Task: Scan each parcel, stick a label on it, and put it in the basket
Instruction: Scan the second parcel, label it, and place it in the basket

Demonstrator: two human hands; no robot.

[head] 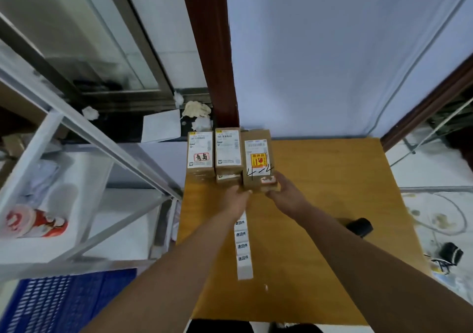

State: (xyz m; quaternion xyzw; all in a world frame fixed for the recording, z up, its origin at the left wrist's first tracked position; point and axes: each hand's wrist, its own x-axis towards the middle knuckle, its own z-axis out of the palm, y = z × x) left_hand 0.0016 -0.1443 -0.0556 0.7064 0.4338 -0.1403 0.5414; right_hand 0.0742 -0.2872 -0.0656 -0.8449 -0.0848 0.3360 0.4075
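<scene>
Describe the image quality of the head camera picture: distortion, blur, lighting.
Head view: strong wide-angle bending, so the metal shelf frame and the wooden post lean and curve toward the edges. The picture is soft overall; small print on the parcels is unreadable, while the label strip characters stay legible. Lighting is even and dim, with no harsh glare on the table; both hands cast only faint shadows.

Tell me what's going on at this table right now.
A person is working through parcels on a wooden table. Both hands are on the near end of the rightmost parcel, the one marked 4-4: left hand, right hand. Two more parcels stand beside it at the far edge. A label strip lies under the left forearm, a black scanner to the right, and a blue basket sits lower left.
</scene>
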